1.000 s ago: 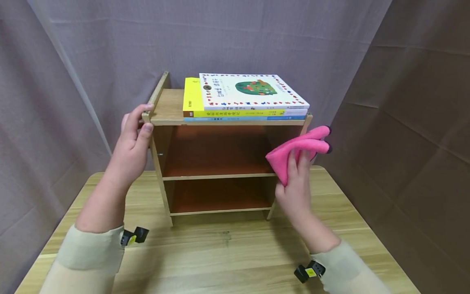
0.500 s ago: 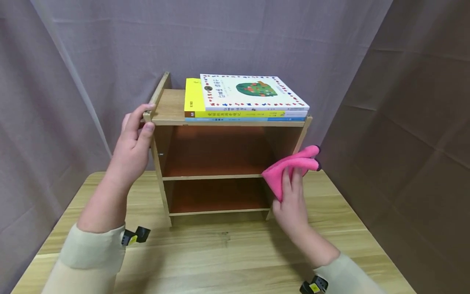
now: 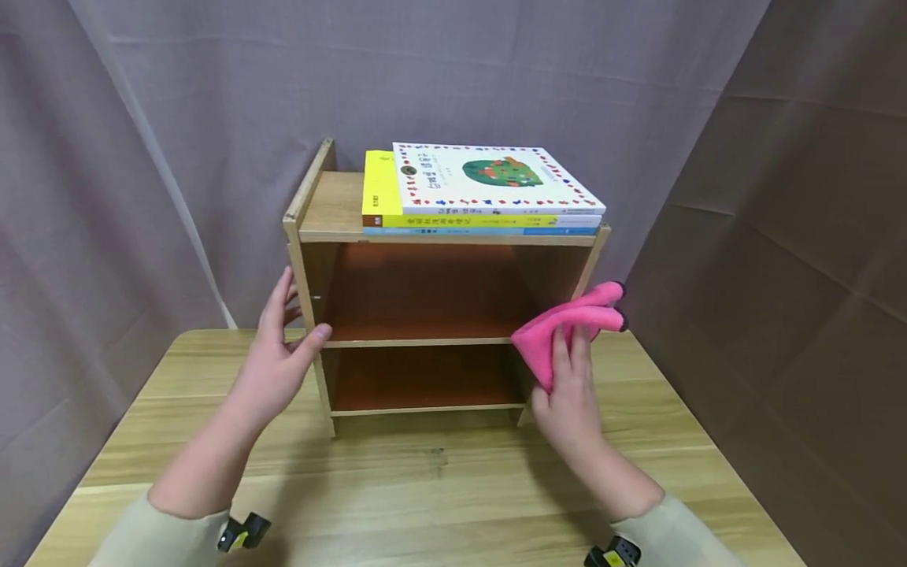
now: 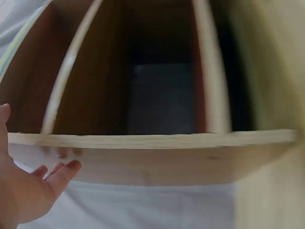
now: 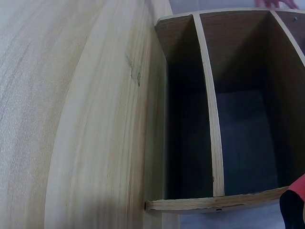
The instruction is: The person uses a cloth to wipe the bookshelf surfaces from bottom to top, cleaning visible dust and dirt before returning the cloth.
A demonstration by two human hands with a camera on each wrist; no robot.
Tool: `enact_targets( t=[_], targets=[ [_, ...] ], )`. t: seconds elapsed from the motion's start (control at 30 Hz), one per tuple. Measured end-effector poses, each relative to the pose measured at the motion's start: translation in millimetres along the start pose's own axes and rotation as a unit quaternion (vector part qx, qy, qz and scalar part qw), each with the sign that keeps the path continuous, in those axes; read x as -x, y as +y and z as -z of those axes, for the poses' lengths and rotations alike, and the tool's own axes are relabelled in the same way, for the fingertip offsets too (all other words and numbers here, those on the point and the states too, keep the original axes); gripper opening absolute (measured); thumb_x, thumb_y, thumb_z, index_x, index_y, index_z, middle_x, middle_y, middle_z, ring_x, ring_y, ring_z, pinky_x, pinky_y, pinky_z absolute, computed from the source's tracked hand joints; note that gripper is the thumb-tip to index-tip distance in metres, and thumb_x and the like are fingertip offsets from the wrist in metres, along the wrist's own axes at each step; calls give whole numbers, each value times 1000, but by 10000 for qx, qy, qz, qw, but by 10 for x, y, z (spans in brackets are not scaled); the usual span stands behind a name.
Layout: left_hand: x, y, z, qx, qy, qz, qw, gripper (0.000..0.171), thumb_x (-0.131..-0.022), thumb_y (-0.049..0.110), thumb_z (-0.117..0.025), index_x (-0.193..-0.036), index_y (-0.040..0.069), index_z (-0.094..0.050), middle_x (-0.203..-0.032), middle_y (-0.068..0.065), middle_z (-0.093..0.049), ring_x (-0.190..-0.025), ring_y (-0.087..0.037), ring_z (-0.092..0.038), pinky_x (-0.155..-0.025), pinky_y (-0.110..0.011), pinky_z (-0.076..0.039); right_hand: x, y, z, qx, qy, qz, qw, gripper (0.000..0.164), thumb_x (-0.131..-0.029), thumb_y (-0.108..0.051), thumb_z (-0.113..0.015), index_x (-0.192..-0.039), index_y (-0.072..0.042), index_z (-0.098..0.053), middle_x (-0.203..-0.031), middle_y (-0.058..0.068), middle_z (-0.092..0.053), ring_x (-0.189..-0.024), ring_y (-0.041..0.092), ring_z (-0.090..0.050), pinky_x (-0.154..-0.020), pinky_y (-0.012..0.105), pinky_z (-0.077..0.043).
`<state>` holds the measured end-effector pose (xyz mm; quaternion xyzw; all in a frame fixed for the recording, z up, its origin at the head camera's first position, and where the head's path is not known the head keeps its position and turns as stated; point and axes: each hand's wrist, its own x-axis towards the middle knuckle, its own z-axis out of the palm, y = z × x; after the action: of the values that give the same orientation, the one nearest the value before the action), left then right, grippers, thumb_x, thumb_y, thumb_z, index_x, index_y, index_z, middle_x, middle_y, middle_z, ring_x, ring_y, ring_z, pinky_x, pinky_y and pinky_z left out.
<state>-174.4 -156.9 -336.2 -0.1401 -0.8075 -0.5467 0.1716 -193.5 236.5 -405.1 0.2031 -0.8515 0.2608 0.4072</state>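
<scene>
A small wooden shelf (image 3: 421, 342) stands on the table, with two lower compartments facing me. My left hand (image 3: 272, 366) is beside its left side panel, fingers extended along the outside and thumb at the front edge. In the left wrist view that hand (image 4: 28, 191) is spread beside the panel. My right hand (image 3: 570, 398) pinches a folded pink cloth (image 3: 538, 346) with dark edging at the front of the right side panel. Only a corner of the cloth (image 5: 299, 188) shows in the right wrist view, and the right hand itself is out of that frame.
A stack of books (image 3: 489, 177), white over yellow over blue, lies on the shelf's top board. Grey curtains (image 3: 212, 94) hang behind and to the left, a brownish one (image 3: 794, 236) to the right. The wooden table (image 3: 425, 488) extends in front of the shelf.
My left hand has let go of the shelf's upper left corner and moved down along the side panel. My right hand has slid the pink cloth down along the right panel.
</scene>
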Motion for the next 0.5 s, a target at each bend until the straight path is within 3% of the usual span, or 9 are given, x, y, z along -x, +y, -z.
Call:
enact_targets(
  t=[0.23, 0.5],
  targets=[
    [224, -325, -164, -169, -266, 659, 9973, 89, -98, 30, -64, -160, 31, 0, -159, -13, -17, -137, -42, -35, -101, -57, -43, -25, 11, 10, -196, 104, 129, 9997, 103, -66, 12, -54, -160, -12, -17, -164, 16, -5, -149, 39, -9, -118, 47, -20],
    [313, -463, -265, -788, -544, 1400, 9855, 91, -97, 50, -58, -160, 24, 3, -162, -17, -12, -139, -44, -33, -101, -61, -40, -4, -25, -30, -208, 113, -50, 9997, 103, -66, 12, -55, -160, -13, -18, -165, 15, -5, -149, 39, -9, -118, 40, -19]
  ],
)
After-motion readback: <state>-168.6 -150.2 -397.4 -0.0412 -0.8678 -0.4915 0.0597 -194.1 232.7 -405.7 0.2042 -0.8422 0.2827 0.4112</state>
